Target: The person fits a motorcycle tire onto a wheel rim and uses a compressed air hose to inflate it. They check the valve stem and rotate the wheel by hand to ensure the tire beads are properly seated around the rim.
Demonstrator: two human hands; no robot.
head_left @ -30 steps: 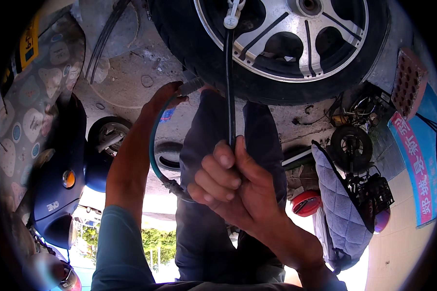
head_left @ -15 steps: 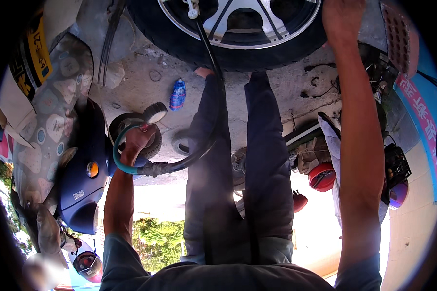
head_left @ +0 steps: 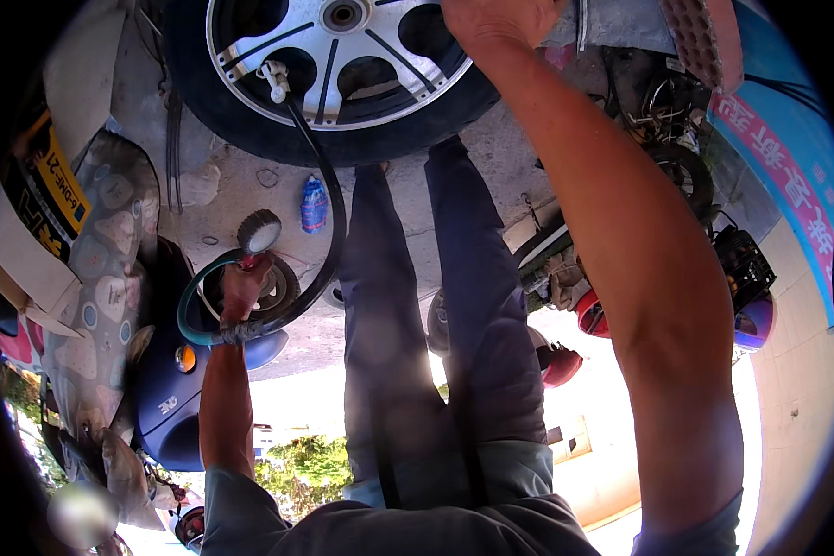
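Note:
A spoked silver motorcycle wheel with a black tyre (head_left: 334, 148) fills the top middle. A white metal chuck (head_left: 276, 80) sits at its rim, with a black hose (head_left: 334, 208) running from it down to a handheld inflator with a round gauge (head_left: 259, 232). My left hand (head_left: 246, 289) is closed round the inflator's handle, just below the gauge, beside a loop of teal hose (head_left: 187, 313). My right hand (head_left: 499, 20) rests at the tyre's upper right, cut off by the top edge, so its fingers are hidden.
My legs stand below the wheel. A blue packet (head_left: 313, 204) lies on the concrete. A dark blue scooter (head_left: 167, 389) and patterned cover (head_left: 102, 306) are left. Right are bike parts (head_left: 676, 176), a red perforated pad (head_left: 700, 42), a blue sign (head_left: 778, 176) and helmets (head_left: 752, 320).
My right hand let go of the hose and went up to the tyre. The gauge on the inflator now shows. The wheel appears further left in the view.

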